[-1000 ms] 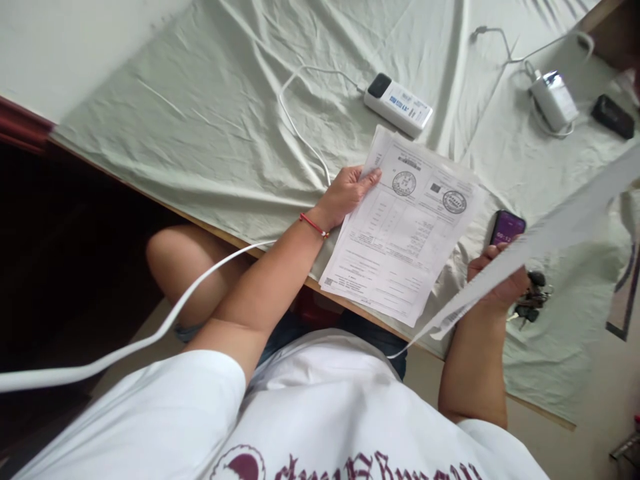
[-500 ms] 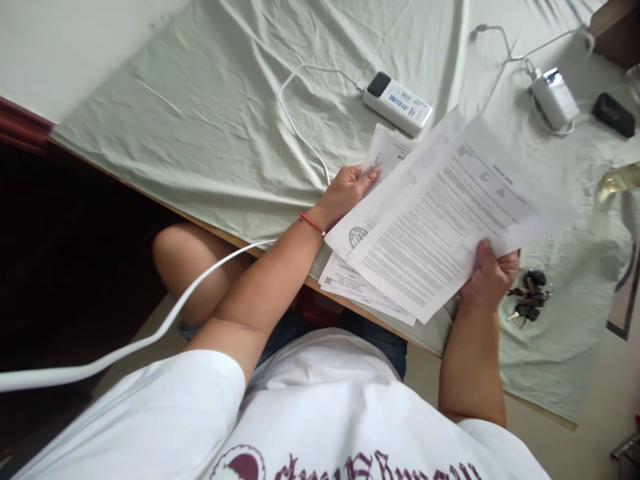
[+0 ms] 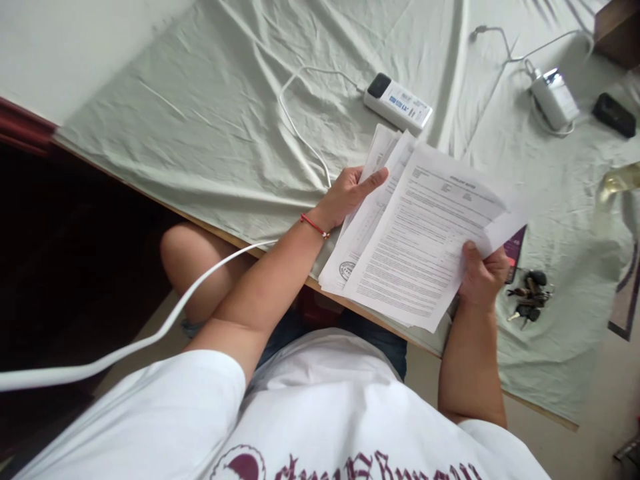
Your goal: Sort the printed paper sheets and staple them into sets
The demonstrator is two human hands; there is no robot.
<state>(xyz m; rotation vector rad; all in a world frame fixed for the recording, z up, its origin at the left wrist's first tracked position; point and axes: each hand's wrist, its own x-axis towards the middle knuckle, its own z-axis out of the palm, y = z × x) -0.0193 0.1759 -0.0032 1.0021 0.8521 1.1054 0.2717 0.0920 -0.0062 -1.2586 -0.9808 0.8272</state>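
Note:
My left hand (image 3: 350, 193), a red cord bracelet (image 3: 315, 227) on its wrist, is closed on the left edge of a stack of papers (image 3: 373, 200), thumb on top. My right hand (image 3: 483, 273) pinches the right edge of a printed sheet (image 3: 420, 240), its thumb over the front and the other fingers hidden behind. This sheet overlaps the stack, and its upper right corner bends. A round dark stamp (image 3: 347, 270) shows on a page underneath, near the table edge.
A white power bank (image 3: 399, 105) with a cable lies beyond the papers. Keys (image 3: 530, 297) and a partly covered phone (image 3: 516, 252) are right of my right hand. Farther right are a white charger (image 3: 554, 99), a dark object (image 3: 614, 115) and a brown box (image 3: 617, 32). Wrinkled pale green cloth (image 3: 200, 133) covers the table.
My right hand has moved slightly left with the printed sheet, which now lies lower and more squarely over the stack. Part of the phone has come into view beside the keys.

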